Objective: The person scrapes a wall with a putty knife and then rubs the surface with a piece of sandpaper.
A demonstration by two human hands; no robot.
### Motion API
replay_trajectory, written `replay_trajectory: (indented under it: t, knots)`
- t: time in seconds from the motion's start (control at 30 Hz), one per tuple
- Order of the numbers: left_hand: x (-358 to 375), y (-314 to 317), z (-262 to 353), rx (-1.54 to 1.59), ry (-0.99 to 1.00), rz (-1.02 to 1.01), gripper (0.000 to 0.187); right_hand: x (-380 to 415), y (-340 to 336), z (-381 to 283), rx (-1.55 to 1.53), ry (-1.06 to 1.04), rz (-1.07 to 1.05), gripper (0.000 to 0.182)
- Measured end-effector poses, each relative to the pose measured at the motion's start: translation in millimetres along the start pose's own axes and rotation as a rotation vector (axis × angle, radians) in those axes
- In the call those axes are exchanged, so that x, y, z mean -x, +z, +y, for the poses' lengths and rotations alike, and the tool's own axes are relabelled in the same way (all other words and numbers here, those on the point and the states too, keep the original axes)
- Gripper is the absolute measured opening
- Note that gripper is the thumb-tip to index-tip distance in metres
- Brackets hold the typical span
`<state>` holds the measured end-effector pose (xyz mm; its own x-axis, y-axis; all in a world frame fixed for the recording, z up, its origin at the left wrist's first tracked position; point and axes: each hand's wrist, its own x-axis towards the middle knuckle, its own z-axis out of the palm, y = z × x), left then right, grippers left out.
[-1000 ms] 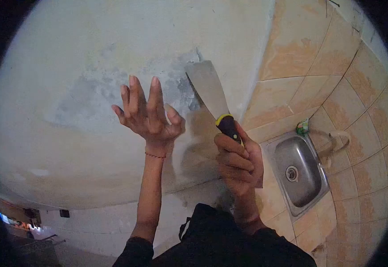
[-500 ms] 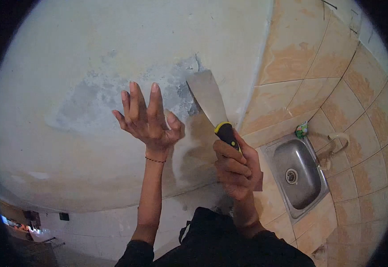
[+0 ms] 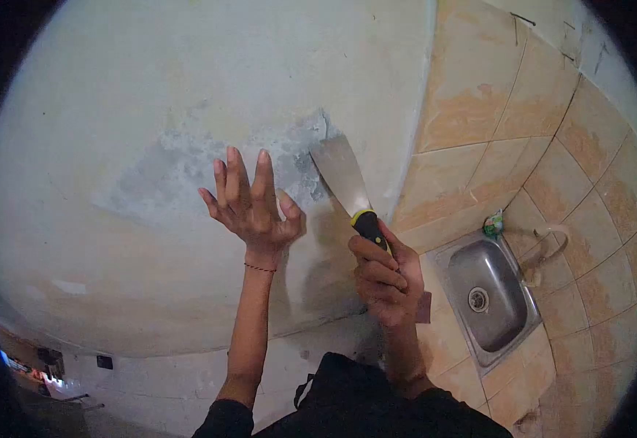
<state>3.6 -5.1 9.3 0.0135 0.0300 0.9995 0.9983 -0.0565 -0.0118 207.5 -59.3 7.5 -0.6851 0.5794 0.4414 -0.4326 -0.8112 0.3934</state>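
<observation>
My right hand (image 3: 389, 277) is wrapped round the black and yellow handle of a putty knife (image 3: 344, 171). Its wide metal blade points up and to the left, with the tip at the right end of a grey bare patch (image 3: 143, 175) on the pale painted wall (image 3: 151, 66). Flaking paint with a raised edge shows just above the blade. With fingers spread, my left hand (image 3: 256, 197) rests on or close to the wall over the lower part of the patch and holds nothing. A thin braided cord circles that wrist.
On the right a steel sink (image 3: 512, 332) is set into a tiled counter (image 3: 519, 390), with a pale tap (image 3: 552, 241) and a small green packet (image 3: 493, 223) beside it. Orange-beige wall tiles (image 3: 472, 102) meet the painted wall. A brownish flat piece (image 3: 423, 307) lies near my right wrist.
The view has shifted slightly, so the wall patch sits a little lower. The putty knife stays at the patch's right end, and both hands keep nearly the same pose.
</observation>
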Motion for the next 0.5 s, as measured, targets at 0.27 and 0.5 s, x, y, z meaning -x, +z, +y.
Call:
replay_trajectory:
  t: [0.27,0.5]
  knots:
    - [1.4,-1.5,0.4,0.014,0.005,-0.022,0.058,0.5,-0.3,-2.1,0.09,-0.011,0.007,0.029]
    - [1.4,-3.7,1.3,0.002,-0.001,-0.033,0.056,4.0,2.5,-2.1,0.116,0.024,-0.007,0.026]
